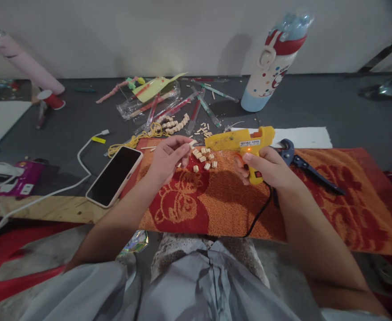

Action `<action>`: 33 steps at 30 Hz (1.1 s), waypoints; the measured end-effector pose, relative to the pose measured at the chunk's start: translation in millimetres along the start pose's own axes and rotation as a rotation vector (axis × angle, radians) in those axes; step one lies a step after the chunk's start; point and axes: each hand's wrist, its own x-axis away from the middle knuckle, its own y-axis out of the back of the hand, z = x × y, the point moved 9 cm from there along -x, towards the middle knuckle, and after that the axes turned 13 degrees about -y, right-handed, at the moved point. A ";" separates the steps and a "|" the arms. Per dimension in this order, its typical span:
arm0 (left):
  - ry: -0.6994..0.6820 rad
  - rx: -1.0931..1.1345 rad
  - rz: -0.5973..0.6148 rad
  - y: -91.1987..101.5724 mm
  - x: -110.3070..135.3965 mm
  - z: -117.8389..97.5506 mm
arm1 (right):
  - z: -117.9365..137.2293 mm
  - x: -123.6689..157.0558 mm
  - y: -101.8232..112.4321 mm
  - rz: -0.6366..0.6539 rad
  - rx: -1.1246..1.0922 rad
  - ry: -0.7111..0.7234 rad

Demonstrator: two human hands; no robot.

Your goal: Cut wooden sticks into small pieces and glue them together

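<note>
My right hand (268,168) grips the handle of a yellow glue gun (241,141), with a finger on its orange trigger and the nozzle pointing left. My left hand (169,157) pinches a small pale wooden piece (192,143) right at the nozzle tip. Several more small wooden pieces (204,159) lie on the orange and red towel (332,196) just below the nozzle. The gun's black cord runs down off the towel's near edge.
A phone (114,175) lies face up left of the towel, beside a white cable (82,156). Blue-handled cutters (299,162) rest right of the gun. Farther back are a bottle (272,67), wrapped sticks (169,109), yellow string (138,138) and a pink tube (25,62).
</note>
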 end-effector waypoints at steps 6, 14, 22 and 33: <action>0.011 -0.012 -0.005 1.0 0.3 1.2 | -0.1 1.1 1.5 -0.011 0.005 -0.006; 0.016 0.010 -0.010 1.1 0.2 2.6 | 3.9 2.5 5.7 -0.043 -0.004 -0.009; 0.031 -0.021 -0.023 -0.1 0.3 -0.3 | 5.5 3.7 2.2 -0.007 -0.002 0.029; 0.051 -0.005 -0.037 0.3 1.1 2.0 | 2.2 4.3 11.8 -0.076 -0.004 -0.029</action>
